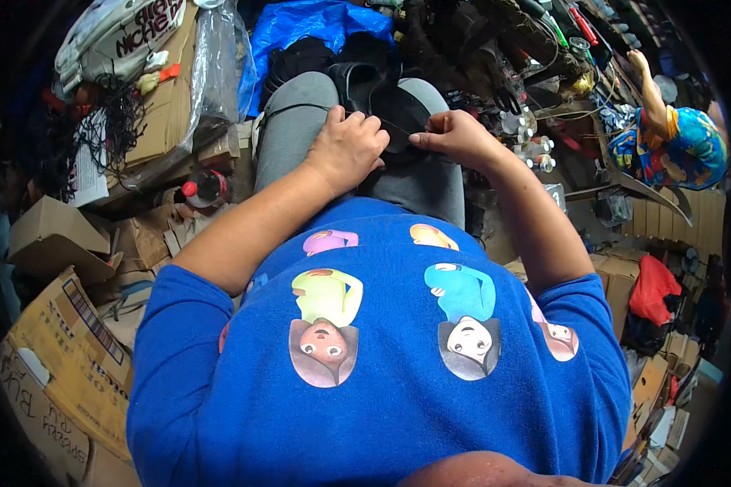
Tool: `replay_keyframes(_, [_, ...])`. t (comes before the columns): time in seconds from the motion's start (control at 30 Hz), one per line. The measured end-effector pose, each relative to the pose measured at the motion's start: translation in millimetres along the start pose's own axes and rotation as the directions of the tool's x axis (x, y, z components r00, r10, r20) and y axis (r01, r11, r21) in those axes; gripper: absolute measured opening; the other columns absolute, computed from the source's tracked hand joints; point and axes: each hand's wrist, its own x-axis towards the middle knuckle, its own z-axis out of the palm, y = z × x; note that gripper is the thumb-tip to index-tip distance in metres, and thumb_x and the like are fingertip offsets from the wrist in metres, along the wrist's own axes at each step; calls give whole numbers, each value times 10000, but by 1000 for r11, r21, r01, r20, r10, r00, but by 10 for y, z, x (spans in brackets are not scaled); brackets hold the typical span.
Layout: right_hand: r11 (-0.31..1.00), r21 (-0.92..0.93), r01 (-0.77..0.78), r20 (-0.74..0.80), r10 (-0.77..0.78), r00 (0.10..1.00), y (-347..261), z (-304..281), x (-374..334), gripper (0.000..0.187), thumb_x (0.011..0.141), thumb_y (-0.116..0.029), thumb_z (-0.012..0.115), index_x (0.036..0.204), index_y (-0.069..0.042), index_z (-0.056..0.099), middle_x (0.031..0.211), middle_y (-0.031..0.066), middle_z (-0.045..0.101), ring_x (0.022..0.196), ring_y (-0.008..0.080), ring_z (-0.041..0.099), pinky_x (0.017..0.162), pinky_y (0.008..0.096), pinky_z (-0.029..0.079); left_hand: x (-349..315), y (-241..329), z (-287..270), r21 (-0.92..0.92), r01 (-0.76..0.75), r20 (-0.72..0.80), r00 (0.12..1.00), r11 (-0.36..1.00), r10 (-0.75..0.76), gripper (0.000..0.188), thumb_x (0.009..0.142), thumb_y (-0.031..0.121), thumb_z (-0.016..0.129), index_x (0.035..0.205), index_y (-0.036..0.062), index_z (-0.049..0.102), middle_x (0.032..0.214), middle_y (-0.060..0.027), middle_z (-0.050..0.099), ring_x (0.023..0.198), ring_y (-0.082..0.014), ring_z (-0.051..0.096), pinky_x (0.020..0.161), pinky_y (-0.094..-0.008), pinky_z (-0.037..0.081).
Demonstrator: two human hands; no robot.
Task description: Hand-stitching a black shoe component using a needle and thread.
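Observation:
A black piece that looks like part of a shoe [400, 114] rests on my lap, between my grey-trousered knees. My left hand [348, 150] is closed at its left edge, knuckles up; what its fingers grip is hidden. On the other side my right hand [456, 140] pinches with thumb and forefinger. A thin dark thread [394, 127] runs from near the left fingers to that pinch, over the black piece. More black footwear [356, 75] lies just beyond, partly covered. A dark cord [294, 105] crosses my left knee.
A blue plastic sheet [288, 28] lies ahead. To the left are cardboard boxes [57, 235], a bottle with a red cap [207, 188] and tangled black cord [110, 130]. Small clear bottles [536, 150] and a person in bright patterned clothing [686, 146] are on the right.

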Motion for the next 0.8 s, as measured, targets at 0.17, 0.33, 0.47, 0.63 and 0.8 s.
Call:
replay_keyframes(0.17, [957,287,-37,156,-9,988,219,-61,100,254,823,-249,678,698,-50,581,625,-80,488,583,17,406,534,201,315,-13,-77,-55,-67,33,49,998,997,-30,320,708,272,722,967,120,613,1006,-33,603,959,-187,552,877,-389,355])
replay_keyframes(0.33, [924,380,-44,188,-31,982,234,-52,171,224,846,-255,655,790,-38,637,676,-79,526,621,17,425,588,193,335,-56,-342,-357,-684,98,354,911,-723,-211,784,883,653,241,1300,23,452,1229,-161,544,1106,-245,532,993,-377,337])
replay_keyframes(0.47, [948,319,-12,165,-43,985,225,-57,178,261,824,-283,664,769,-29,636,619,-23,518,603,75,458,586,234,381,-118,-355,-357,-509,76,372,918,-858,-140,801,880,657,249,1377,34,333,1281,-193,490,1164,-282,490,1003,-377,339])
replay_keyframes(0.63, [966,-217,140,-174,-180,968,-210,-22,-90,278,820,-275,663,770,-10,597,607,18,504,627,72,482,594,264,413,-126,-484,-269,-866,252,113,940,432,-322,526,851,422,510,1238,68,501,1200,-138,549,1145,-274,483,944,-385,370])
replay_keyframes(0.8, [976,-206,71,-70,-87,994,-284,-14,-152,307,812,-258,655,727,12,536,582,52,455,585,91,423,535,292,381,-51,-639,-142,-208,79,-79,992,975,-97,232,753,172,652,958,76,604,1078,-103,596,1120,-292,492,931,-403,371])
